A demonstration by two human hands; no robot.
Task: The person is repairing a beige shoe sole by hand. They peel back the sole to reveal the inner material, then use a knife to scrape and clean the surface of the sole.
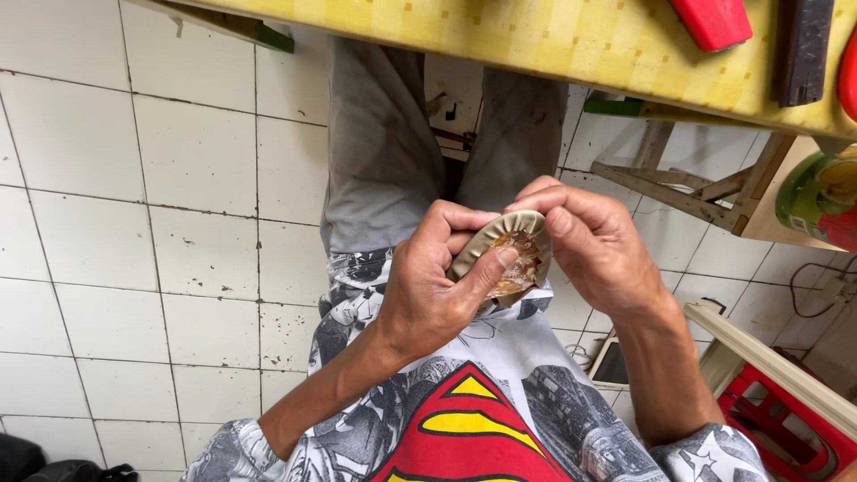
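Both my hands hold a small round piece of dough point(500, 239) with a brown filling point(518, 266) in its middle, at chest height above my printed shirt. My left hand point(433, 281) cups it from below and the left, thumb pressed on the filling. My right hand point(598, 250) pinches the pleated upper right edge of the dough between thumb and fingers.
A table with a yellow checked cloth point(553, 40) runs along the top, bearing a red object point(712, 20) and a dark bar point(803, 49). White tiled floor point(134, 223) lies to the left. A wooden frame point(687, 192), a green container point(817, 196) and a red crate point(786, 428) stand at right.
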